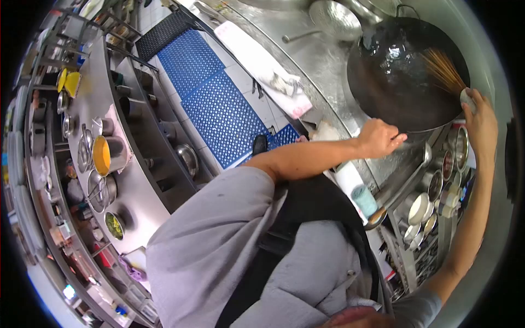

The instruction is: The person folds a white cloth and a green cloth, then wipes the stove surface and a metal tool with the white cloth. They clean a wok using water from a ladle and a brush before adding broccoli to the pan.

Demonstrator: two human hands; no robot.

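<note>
A large dark wok point(394, 104) with shiny liquid inside sits on the metal stove. At its right rim, my right hand point(481, 117) is closed around the pale handle end of a bamboo brush point(445, 71), whose spread bristles reach into the wok. My left hand point(381, 139) is beside the near rim, its fingers curled together; whatever they hold, if anything, is hidden. A loop handle stands out from the wok's far rim.
A perforated ladle point(334, 21) lies on the metal surface point(262, 27) beyond the wok. Metal bowls point(418, 208) stand at the right. A white cloth point(262, 68) lies along the counter edge. Pots, including one with yellow contents point(109, 156), occupy the left counter point(145, 210).
</note>
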